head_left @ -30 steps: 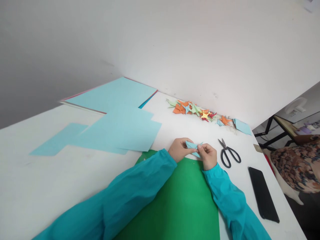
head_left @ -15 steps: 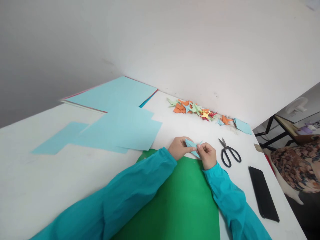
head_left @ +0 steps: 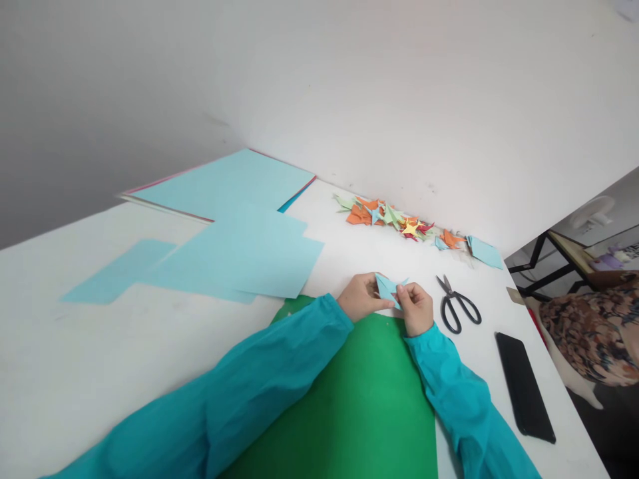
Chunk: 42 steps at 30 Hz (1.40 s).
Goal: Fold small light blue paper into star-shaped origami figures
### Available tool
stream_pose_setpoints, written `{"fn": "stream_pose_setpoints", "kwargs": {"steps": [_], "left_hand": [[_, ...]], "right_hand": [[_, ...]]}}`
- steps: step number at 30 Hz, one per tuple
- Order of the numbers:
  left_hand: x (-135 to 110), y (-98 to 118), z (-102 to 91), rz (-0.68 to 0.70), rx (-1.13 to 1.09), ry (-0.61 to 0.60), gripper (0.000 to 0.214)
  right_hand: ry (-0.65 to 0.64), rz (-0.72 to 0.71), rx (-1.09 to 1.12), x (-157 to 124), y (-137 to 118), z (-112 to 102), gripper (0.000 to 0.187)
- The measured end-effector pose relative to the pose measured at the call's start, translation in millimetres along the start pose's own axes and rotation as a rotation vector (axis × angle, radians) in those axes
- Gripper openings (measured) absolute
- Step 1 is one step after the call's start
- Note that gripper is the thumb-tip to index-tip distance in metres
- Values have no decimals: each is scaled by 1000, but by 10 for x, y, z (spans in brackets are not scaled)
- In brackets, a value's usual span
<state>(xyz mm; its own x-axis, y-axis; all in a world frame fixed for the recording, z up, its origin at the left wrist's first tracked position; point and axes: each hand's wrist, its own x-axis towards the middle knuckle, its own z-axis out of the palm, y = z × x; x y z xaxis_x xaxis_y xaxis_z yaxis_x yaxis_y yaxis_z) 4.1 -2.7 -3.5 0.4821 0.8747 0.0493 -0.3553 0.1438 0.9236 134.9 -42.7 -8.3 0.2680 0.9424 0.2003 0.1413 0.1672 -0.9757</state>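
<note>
A small folded light-blue paper piece (head_left: pixel 387 287) is pinched between both hands at the far edge of a green sheet (head_left: pixel 359 406) on the white table (head_left: pixel 100 372). My left hand (head_left: pixel 360 297) grips its left side with closed fingers. My right hand (head_left: pixel 417 309) pinches its right side, thumb and fingers pressed on the paper. Both arms wear teal sleeves. The paper's pointed tips stick out above the fingers.
Black scissors (head_left: pixel 458 308) lie just right of my right hand, with a black phone (head_left: pixel 524 387) nearer the table's right edge. Several light-blue sheets (head_left: pixel 234 246) spread at the left. A row of small folded coloured paper figures (head_left: pixel 399 223) lines the wall.
The folded blue piece has been turned a little in my fingers, and both hands have shifted slightly. Everything else on the table stays put.
</note>
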Motion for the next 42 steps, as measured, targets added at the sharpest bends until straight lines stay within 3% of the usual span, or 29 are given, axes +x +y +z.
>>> {"fn": "stream_pose_setpoints", "kwargs": {"steps": [8, 15, 30, 42], "left_hand": [[-1, 31, -3, -18, 0, 80, 29], [27, 16, -45, -30, -70, 69, 24], [14, 50, -23, -2, -41, 93, 23], [27, -3, -37, 76, 136, 123, 21]], "right_hand": [[-20, 14, 30, -18, 0, 18, 26], [-52, 91, 151, -10, 101, -31, 18], [-46, 94, 91, -25, 46, -6, 22], [-47, 63, 7, -28, -23, 11, 26]]}}
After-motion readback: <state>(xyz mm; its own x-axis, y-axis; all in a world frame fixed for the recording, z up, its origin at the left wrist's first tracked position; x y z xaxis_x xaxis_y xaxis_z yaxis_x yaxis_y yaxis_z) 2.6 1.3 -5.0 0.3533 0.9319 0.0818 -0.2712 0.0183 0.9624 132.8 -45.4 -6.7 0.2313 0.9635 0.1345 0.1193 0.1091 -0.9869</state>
